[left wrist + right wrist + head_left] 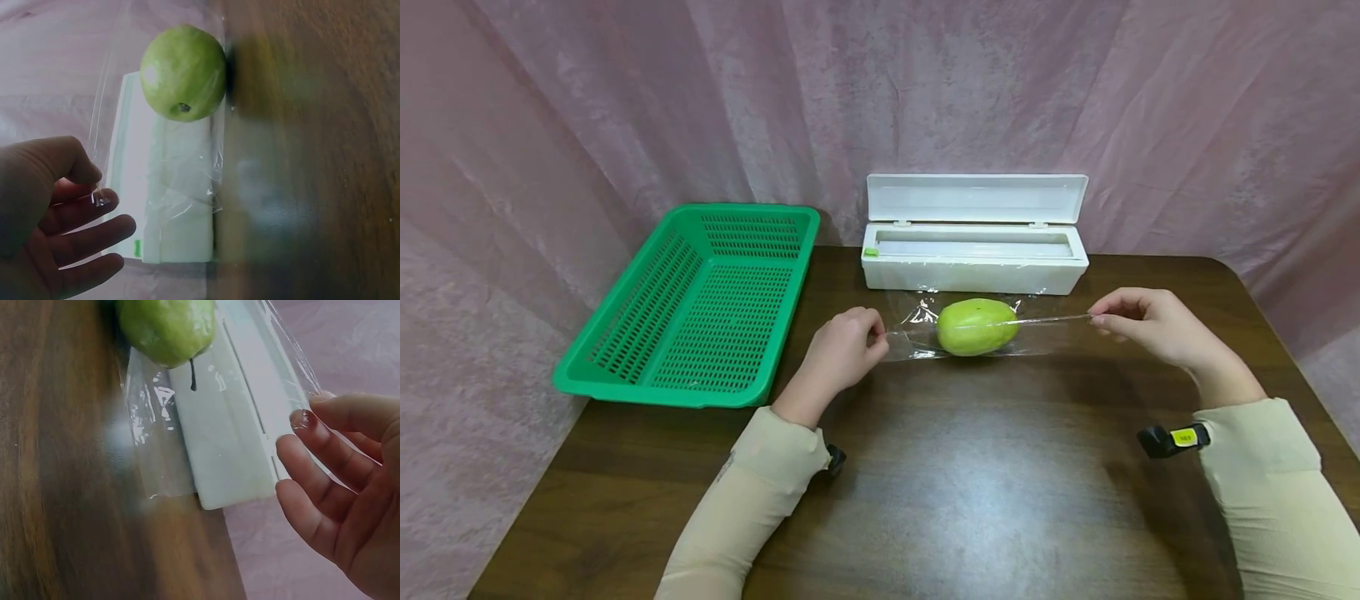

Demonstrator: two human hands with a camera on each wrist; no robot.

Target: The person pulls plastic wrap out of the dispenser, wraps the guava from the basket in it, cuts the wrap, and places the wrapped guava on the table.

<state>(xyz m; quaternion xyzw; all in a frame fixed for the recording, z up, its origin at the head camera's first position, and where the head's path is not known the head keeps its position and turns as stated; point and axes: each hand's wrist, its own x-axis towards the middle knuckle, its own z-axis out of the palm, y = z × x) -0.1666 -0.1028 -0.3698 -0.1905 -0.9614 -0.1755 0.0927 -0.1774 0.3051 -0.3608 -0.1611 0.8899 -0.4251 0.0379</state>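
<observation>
A yellow-green pear (976, 327) lies on its side on the table, in front of an open white cling film box (973, 277). Clear cling film (919, 313) runs under and around the pear, and one edge is drawn taut across above it. My left hand (844, 348) pinches the left end of that edge between thumb and forefinger. At the other end, my right hand (1161, 325) pinches the film the same way. The right wrist view shows the pear's stem (193, 375); from the left wrist, its blossom end faces the camera.
To the left stands a green plastic basket (662, 395) with slotted walls. The white box's lid (977, 198) is raised against the pink curtain (970, 92). All of this is on a dark brown wooden table (977, 483).
</observation>
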